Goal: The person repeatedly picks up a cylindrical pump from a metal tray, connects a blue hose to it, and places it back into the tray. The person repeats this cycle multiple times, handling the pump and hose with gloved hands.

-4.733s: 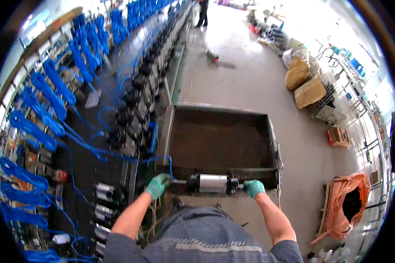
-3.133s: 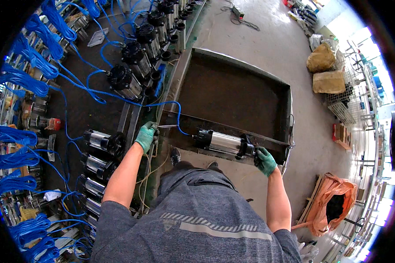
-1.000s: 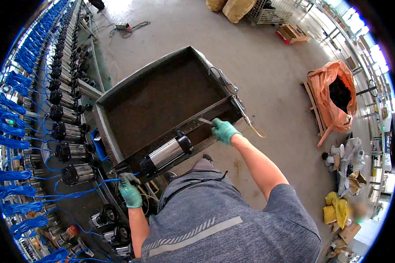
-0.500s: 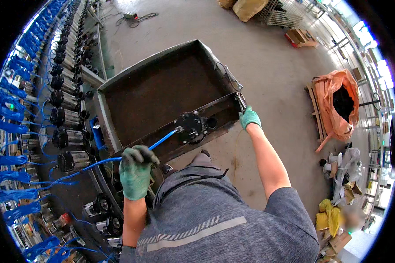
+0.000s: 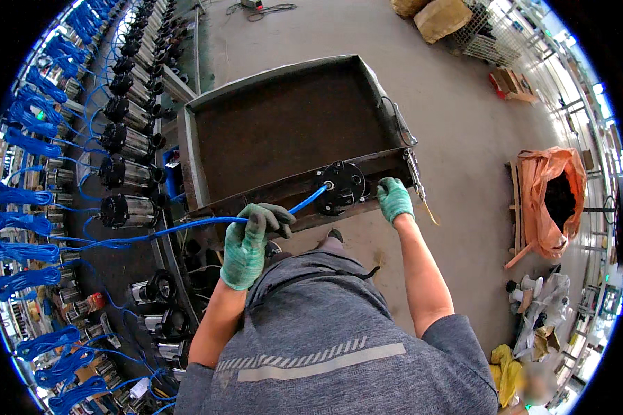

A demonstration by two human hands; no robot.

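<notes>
A blue cable [image 5: 211,220] runs from the left into the round black bolted top of a motor or pump unit [image 5: 340,187]. This unit sits in the narrow front section of a dark metal tank [image 5: 270,131]. My left hand [image 5: 246,249], in a green glove with dark fingers, is curled over the cable left of the unit, and the cable bends there. To the unit's right, my green-gloved right hand [image 5: 396,200] is at the tank's front edge, its fingers loosely bent with nothing seen in them. A slim metal tool [image 5: 415,173] hangs at the tank's right corner beside it.
Rows of steel and black units [image 5: 128,211] with coiled blue cables [image 5: 24,252] line the left. An orange bulk bag [image 5: 533,200] stands on a pallet at right. Cardboard [image 5: 512,84] and a wire cage [image 5: 490,45] are farther back, yellow sacking [image 5: 507,370] near right.
My right hand has let go of the metal tool, which now hangs at the tank corner, and moved nearer the unit. My left hand has moved along the cable toward the unit. The view has shifted.
</notes>
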